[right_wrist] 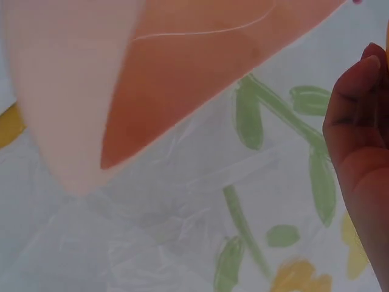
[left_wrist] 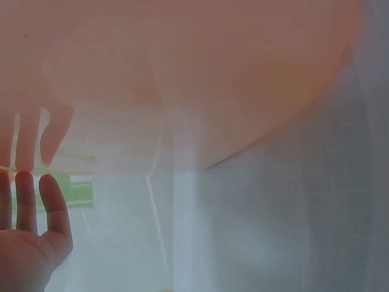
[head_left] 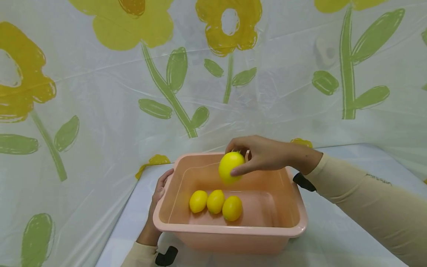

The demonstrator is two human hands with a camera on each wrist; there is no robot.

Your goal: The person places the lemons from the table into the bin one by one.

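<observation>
A pink plastic basin (head_left: 293,230) sits on the white table. My right hand (head_left: 258,155) holds a yellow lemon (head_left: 230,167) in its fingertips above the basin's far side. Three more lemons (head_left: 215,202) lie side by side on the basin floor. My left hand (head_left: 159,193) rests against the basin's left wall, fingers up at the rim. In the left wrist view the straight fingers (left_wrist: 27,204) press flat against the basin's underside (left_wrist: 200,79). The right wrist view shows only the edge of my right hand (right_wrist: 361,146) and the basin's outer wall (right_wrist: 91,79).
A plastic sheet (head_left: 100,92) printed with yellow flowers and green stems hangs close behind and to the left of the table. The table top (head_left: 333,237) extends to the right of the basin under my right forearm.
</observation>
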